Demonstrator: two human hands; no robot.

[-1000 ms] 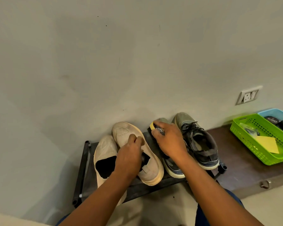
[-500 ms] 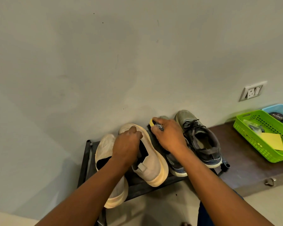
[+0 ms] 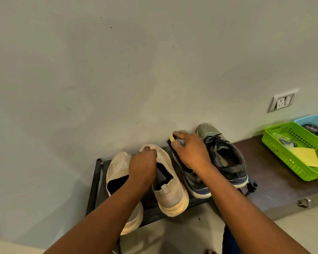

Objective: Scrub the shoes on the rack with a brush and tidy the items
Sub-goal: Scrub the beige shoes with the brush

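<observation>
the right hand point(image 3: 190, 153) grips the brush point(image 3: 174, 143); the left hand point(image 3: 142, 166) grasps a beige shoe point(image 3: 170, 191). hard strokes could push the neighbouring grey shoe point(image 3: 226, 156) off the rack point(image 3: 97, 176).

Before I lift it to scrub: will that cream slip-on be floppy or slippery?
The cream slip-on probably flexes: its knit upper looks soft where the left hand grips it. The thick sole likely keeps it steady. The fabric looks matte, so hardly slippery.
</observation>
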